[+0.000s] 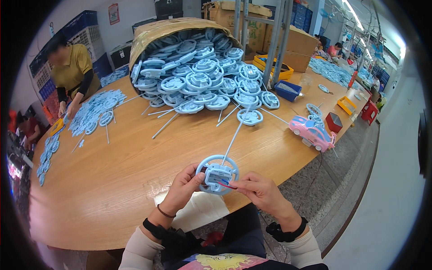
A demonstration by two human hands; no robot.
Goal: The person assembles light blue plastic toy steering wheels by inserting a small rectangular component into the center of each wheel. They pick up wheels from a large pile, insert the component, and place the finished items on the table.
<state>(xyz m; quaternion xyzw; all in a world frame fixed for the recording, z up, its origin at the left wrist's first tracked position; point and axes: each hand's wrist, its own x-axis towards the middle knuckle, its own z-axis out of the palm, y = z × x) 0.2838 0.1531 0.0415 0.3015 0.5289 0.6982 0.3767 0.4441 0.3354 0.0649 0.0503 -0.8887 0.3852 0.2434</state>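
Note:
My left hand (183,185) is closed on the left rim of a light blue toy steering wheel (218,165), thumb on its near side. The wheel's back, with a boxy housing at the centre, is turned up toward me. A thin pale rod (236,135) extends from it toward the pile on the table. At the wheel's lower right edge, my right hand (263,192) pinches short red and blue wires (226,185) that lie across the housing. The ends of the wires are hidden by my fingertips.
A large carton (146,40) lies on its side, spilling similar wheels (204,81) onto the wooden table (130,180). A pink and blue toy car (312,132) stands right, near a dark red box (333,121) and a blue bin (287,91). A co-worker (74,67) handles blue parts at left.

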